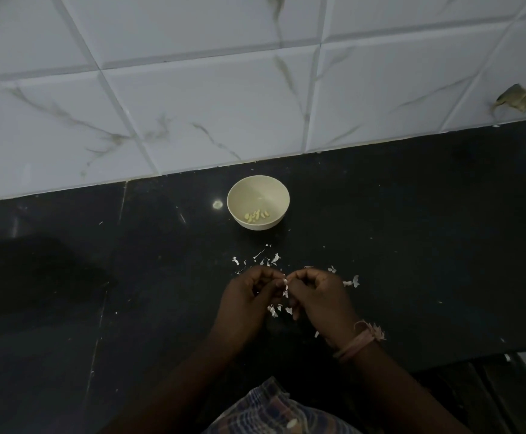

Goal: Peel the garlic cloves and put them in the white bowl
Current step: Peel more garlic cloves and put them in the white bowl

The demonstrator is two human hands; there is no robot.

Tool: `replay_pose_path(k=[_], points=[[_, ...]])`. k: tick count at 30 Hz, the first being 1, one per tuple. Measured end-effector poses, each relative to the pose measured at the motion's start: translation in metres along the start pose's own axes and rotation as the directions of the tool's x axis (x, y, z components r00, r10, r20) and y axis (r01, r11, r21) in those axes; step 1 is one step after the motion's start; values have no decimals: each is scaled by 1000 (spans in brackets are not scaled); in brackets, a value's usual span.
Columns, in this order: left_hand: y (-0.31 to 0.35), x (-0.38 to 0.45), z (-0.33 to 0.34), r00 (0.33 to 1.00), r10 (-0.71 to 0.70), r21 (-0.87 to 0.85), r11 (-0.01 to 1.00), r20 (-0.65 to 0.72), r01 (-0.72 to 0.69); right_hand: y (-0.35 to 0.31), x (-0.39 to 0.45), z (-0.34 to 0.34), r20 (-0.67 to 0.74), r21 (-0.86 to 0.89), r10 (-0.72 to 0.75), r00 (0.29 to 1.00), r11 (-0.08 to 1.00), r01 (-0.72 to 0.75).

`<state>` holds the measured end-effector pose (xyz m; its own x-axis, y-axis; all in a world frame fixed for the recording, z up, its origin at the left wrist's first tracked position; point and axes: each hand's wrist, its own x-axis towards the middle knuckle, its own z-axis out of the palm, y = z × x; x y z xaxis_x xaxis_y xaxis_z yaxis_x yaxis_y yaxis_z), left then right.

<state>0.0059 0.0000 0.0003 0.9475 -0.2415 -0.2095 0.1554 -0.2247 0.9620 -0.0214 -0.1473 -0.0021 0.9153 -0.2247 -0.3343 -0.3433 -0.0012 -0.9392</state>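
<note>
A small white bowl [258, 202] sits on the black worktop [412, 233], close to the foot of the tiled wall [193, 89]. At the bottom of the bowl, on its near side, lies a little cluster of peeled garlic cloves [256, 214], pale yellow and bunched together; the rest of the bowl's inside is bare.

Nearer the person, both hands meet over the worktop, well short of the bowl. The left hand [249, 296] is curled with its fingers bent inward, and the right hand [316, 294] is curled the same way, fingertips of the two almost touching. Between them a small white piece [285, 280] shows, pinched at the fingertips; whether it is a clove or only skin, I cannot tell in this dim light. A pinkish thread band [360, 338] is tied round the right wrist.

Bits of papery garlic skin [271, 260] are scattered on the worktop between the hands and the bowl, more to the right of the right hand and some just under the hands. A checked cloth [274, 411] shows at the lower edge.
</note>
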Motion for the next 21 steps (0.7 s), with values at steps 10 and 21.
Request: replay_pose_path(k=[10,21], points=[[2,5,-11,998,37,-4,999,45,-37,-5,5,4,25,-14,-16,1000,1000,17],[2,12,-10,994,8,-128,992,107,6,-6,8,7,45,73,67,997,995,-71]])
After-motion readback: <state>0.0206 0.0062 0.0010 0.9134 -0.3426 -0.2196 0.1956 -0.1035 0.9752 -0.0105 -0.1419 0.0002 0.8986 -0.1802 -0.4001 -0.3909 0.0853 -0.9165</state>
